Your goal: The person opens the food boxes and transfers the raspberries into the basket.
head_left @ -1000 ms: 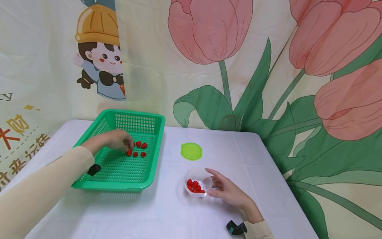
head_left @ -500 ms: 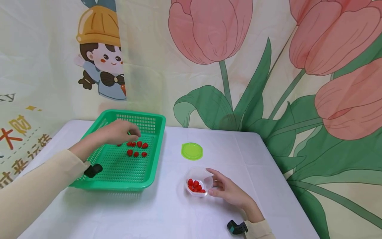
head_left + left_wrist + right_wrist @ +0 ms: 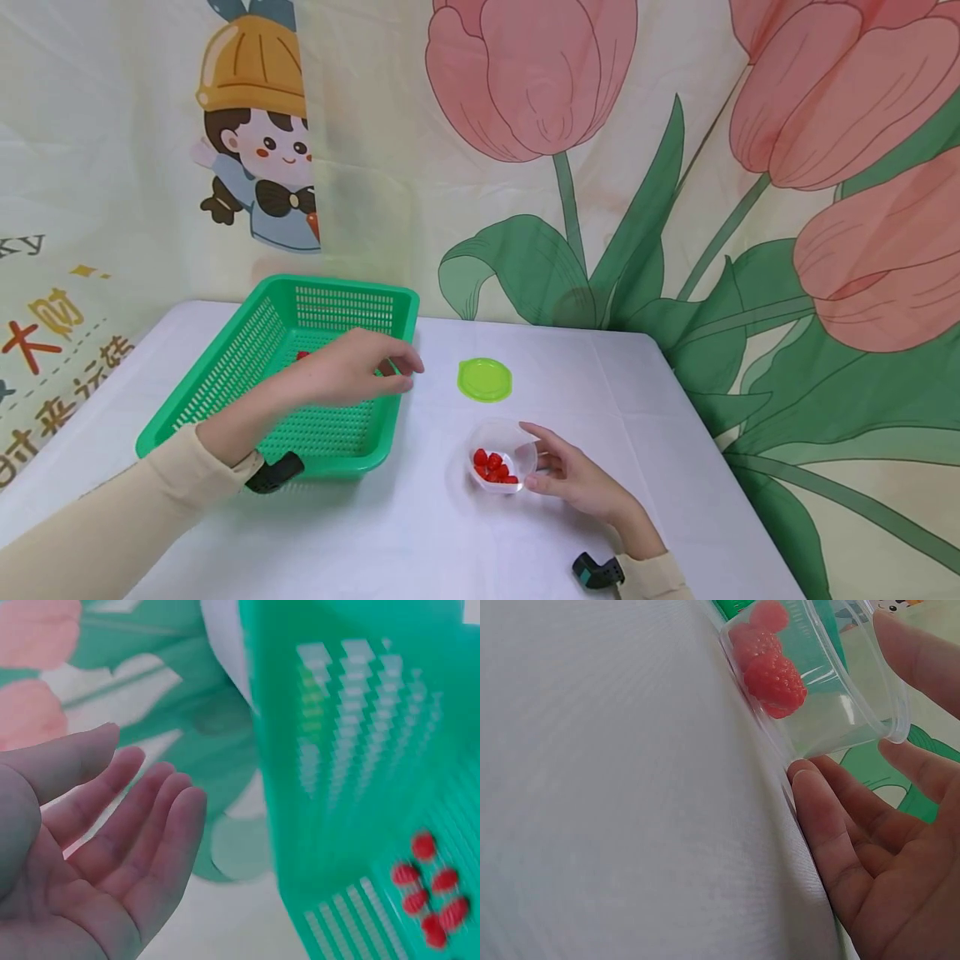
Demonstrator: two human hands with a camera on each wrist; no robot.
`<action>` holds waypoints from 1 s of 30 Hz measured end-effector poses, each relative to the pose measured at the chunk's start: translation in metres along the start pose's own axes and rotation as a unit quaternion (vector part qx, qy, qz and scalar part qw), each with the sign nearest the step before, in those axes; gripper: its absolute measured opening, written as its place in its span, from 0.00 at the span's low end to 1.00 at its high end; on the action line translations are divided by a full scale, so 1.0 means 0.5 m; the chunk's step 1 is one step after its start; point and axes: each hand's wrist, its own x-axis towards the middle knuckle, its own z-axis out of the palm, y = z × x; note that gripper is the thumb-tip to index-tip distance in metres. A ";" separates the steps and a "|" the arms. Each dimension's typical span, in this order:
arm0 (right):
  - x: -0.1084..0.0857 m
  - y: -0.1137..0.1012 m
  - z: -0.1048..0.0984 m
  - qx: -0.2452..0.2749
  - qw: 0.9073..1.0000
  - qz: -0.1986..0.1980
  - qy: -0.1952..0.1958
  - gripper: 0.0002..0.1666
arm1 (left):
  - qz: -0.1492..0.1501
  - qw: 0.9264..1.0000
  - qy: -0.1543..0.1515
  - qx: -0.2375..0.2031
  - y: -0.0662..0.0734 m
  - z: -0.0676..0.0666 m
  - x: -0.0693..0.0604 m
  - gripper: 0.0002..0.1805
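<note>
My left hand [image 3: 358, 368] hovers over the right side of the green basket [image 3: 337, 287], its fingertips just past the rim. In the left wrist view its fingers are relaxed, the thumb stands apart, and nothing shows in the palm. Several red raspberries [image 3: 454, 913] lie on the basket floor; in the head view the left hand hides most of them. A clear plastic tub [image 3: 519, 457] stands on the table with several raspberries [image 3: 776, 684] inside. My right hand [image 3: 573, 475] holds the tub's right side between thumb and fingers, near rim and base.
A lime-green lid [image 3: 484, 380] lies flat on the white-covered table [image 3: 420, 533], behind the tub. A printed cloth [image 3: 375, 167] with tulips and a cartoon figure hangs behind the table. Each wrist wears a black band [image 3: 597, 572].
My left hand has risen from the raspberries in the basket and moved right, to the basket's right rim. My right hand and the tub have stayed in place.
</note>
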 end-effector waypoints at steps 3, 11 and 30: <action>-0.001 -0.003 -0.001 -0.001 1.000 -0.002 -0.001 0.47 | 0.011 1.000 -0.012 -0.015 0.028 0.028 0.005 0.12; -0.001 -0.006 -0.002 -0.002 1.000 0.002 -0.002 0.46 | 0.046 0.996 -0.039 -0.067 0.075 0.107 0.027 0.11; -0.001 -0.004 -0.001 -0.003 1.000 0.000 -0.005 0.47 | 0.046 0.989 -0.067 -0.120 0.074 0.236 0.096 0.12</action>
